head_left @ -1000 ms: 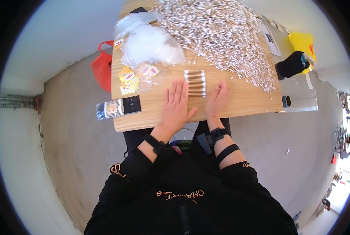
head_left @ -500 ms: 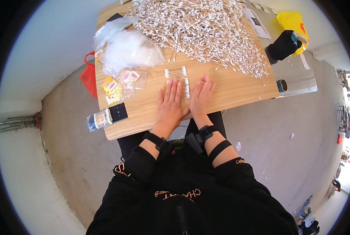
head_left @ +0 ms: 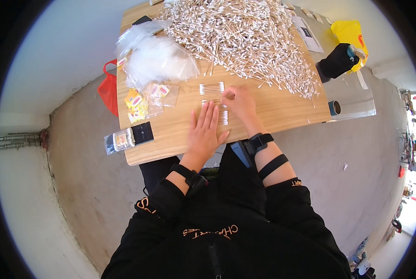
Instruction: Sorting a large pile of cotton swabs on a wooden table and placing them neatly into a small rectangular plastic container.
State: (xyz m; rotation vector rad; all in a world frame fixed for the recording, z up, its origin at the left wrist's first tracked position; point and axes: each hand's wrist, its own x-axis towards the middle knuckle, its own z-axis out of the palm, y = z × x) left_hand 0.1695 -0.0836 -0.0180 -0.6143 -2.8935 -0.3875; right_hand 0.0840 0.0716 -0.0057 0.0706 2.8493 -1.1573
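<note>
My left hand (head_left: 204,135) lies flat on the table, fingers stretched out and covering the left part of a row of cotton swabs (head_left: 223,117). The right ends of that row show beside its fingers. At the row's far end, my right hand (head_left: 240,103) is curled into a pinch at the right tip of a cotton swab (head_left: 211,101). Just beyond lies a second neat row of cotton swabs (head_left: 211,88), with neither hand touching it. A big heap of loose cotton swabs (head_left: 245,42) spreads over the far side of the table.
Clear plastic bags (head_left: 161,60) are piled at the far left, with yellow and white labels (head_left: 136,104) nearer me. A filled pack of cotton swabs (head_left: 123,139) rests at the left edge by a black card (head_left: 143,132). A red bag (head_left: 108,90) hangs beside the wooden table (head_left: 282,111).
My right hand has lifted from beside the left and moved forward, its fingers closing into a pinch at the row's far end. The left hand stays flat, shifted slightly.
</note>
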